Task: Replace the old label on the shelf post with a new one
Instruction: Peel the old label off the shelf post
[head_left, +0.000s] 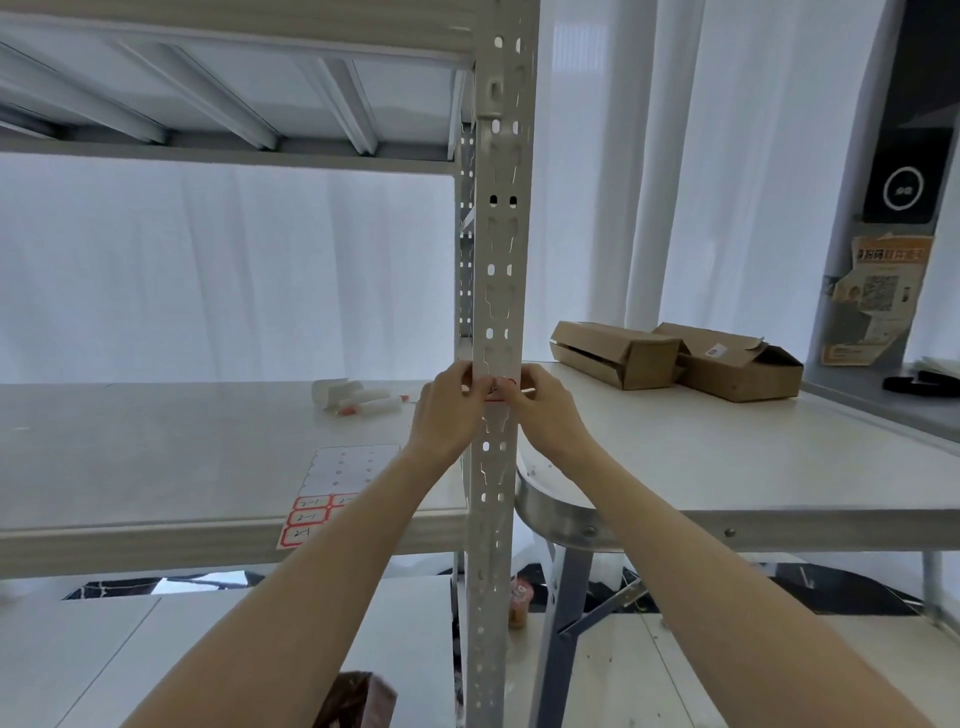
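Both hands up at shelf post (497, 291), about level with middle shelf (156, 457). Left hand (449, 410) on post's left edge, fingers (475, 382) curled and pressed against red-edged label (500, 391) on post face. Right hand (545, 413) on post's right edge, fingertips pinched at same label; mostly covered, so peeling or pressing: cannot tell. Left of post, on shelf: label sheet (332, 491), top rows bare, red-bordered labels in bottom rows, overhanging front edge. Behind sheet, white marker pens (358, 401). Right of post: table (727, 467) with two cardboard boxes (675, 358).
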